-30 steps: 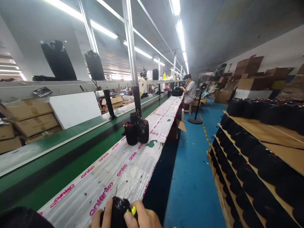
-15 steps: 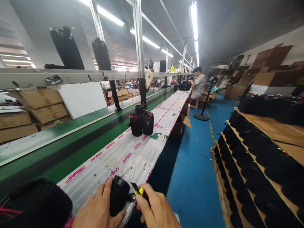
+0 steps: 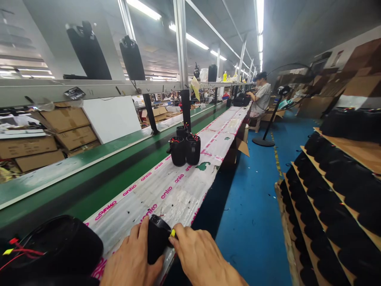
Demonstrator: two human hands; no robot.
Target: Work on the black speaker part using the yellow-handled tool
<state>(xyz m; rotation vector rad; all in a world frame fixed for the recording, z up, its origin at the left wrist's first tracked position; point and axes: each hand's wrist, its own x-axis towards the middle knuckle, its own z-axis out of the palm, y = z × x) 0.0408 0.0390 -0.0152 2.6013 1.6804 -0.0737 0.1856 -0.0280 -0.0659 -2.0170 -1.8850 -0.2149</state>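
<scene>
A small black cylindrical speaker body (image 3: 158, 238) lies tilted on the plastic-covered bench in front of me. My left hand (image 3: 133, 254) is wrapped round its left side, thumb low and fingers near the upper rim. Against its right side, my right hand (image 3: 198, 250) is closed on a yellow-and-black utility knife (image 3: 173, 233). Only a yellow bit of the knife shows; its blade is hidden between hand and speaker body. Thin wires stick up beyond the rim. At lower left stands a larger-looking black speaker body (image 3: 68, 242) with red and yellow wire connectors.
Several black speaker bodies (image 3: 193, 150) stand farther along the bench cover (image 3: 166, 186). A green conveyor belt (image 3: 119, 171) runs along the left. Stacked layers of black speaker bodies (image 3: 342, 190) rise at right. A fan (image 3: 263, 141) and a seated person (image 3: 262, 95) are farther back.
My right hand has moved in against the speaker body's right side, and the knife's dark blade has gone out of sight. The view has swung slightly left.
</scene>
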